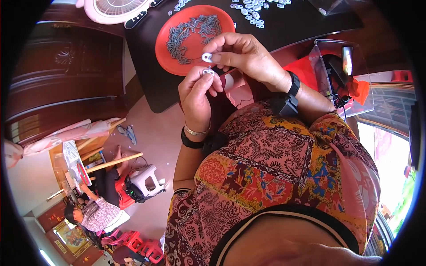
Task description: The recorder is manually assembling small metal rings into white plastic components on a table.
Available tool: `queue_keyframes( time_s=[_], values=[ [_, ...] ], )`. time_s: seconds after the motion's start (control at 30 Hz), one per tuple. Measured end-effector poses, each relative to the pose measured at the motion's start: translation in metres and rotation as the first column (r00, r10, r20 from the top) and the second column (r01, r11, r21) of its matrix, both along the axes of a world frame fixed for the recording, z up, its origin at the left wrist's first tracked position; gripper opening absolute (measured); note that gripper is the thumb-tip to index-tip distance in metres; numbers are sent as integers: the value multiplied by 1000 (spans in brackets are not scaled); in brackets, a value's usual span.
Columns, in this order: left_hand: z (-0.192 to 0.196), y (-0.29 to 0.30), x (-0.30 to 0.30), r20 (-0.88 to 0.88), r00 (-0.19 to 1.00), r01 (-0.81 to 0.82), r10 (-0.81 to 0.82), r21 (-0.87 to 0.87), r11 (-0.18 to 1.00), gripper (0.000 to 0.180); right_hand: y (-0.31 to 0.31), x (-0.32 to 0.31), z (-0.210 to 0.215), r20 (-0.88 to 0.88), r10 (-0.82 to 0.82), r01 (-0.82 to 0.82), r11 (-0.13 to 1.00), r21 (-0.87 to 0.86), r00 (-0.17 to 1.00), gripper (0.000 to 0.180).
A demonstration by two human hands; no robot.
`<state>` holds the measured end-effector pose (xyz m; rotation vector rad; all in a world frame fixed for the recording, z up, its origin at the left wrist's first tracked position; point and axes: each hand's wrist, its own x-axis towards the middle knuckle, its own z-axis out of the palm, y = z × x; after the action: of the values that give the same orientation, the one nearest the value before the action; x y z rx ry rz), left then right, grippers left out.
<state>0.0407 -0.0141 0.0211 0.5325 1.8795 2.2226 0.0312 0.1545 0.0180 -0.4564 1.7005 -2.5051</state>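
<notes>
Thumb and fingers of my left hand (196, 95) pinch a small white plastic piece (208, 72), with a thin grey pin standing up from it. Just above, my right hand (248, 57) grips a second white plastic piece (207, 57), oval with a dark hole in it. The two pieces are close together, one over the other; I cannot tell whether the pin touches the upper one. Right behind my hands, a red-orange round tray (162, 48) holds many small grey screw-like pins (179, 37). My right fingers overlap its near right rim.
Loose white plastic pieces (253, 9) lie on the dark table (144, 66) at the back. A pink fan (116, 9) stands at the back left. To the right is a clear plastic bin (361, 99) with dark and orange items. Another person (100, 208) sits at the far left.
</notes>
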Motion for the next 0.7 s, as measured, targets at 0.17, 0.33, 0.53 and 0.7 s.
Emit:
queue_keyframes(
  time_s=[0.17,0.33,0.53,0.7],
  values=[
    [-2,1,2,64,997,-47,46,9,999,20,0,0,-3,32,-6,6,1000,-14,999,14],
    [-2,1,3,95,991,-91,91,3,996,19,-4,0,-8,17,-2,2,1000,-16,1000,14],
    [-4,1,3,124,988,-89,90,-7,996,19,-1,1,-6,-20,-42,42,999,24,999,14],
    [-5,0,3,104,991,-78,80,-21,997,19,1,3,-6,-26,9,-9,1000,29,1000,13]
  ],
)
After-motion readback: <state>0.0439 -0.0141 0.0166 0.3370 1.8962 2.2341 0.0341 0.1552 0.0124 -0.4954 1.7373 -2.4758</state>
